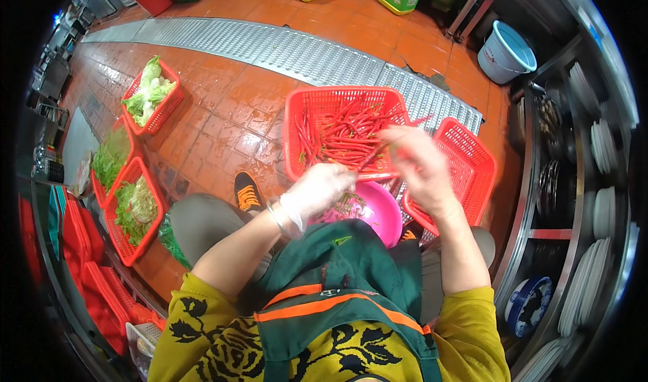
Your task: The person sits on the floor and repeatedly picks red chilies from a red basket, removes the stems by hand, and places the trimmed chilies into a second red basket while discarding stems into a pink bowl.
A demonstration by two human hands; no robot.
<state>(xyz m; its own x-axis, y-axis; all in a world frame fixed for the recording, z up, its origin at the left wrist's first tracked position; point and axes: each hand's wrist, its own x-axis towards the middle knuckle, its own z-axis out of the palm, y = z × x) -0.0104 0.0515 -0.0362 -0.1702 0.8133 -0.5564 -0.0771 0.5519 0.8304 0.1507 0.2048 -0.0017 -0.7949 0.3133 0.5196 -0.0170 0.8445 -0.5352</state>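
A red plastic basket (296, 172) in front of me holds many long red chilli peppers (349, 128). My left hand (321, 189), in a clear plastic glove, pinches the end of one dark red chilli (370, 159) at the basket's near rim. My right hand (422, 164) is bare and blurred, raised over the basket's near right corner. Something red shows near its palm, but I cannot tell whether the fingers grip it. Below my hands, a bright pink basin (387, 215) holds green stem scraps (352, 204); my left forearm and apron partly hide it.
Another red basket (468, 164) stands at the right, partly behind my right hand. Red baskets of lettuce (149, 90) and leafy greens (134, 212) are at the left. A metal drain grating (314, 52) crosses the wet tiled floor. Plate shelves (549, 235) line the right; a bucket (498, 58) stands beyond.
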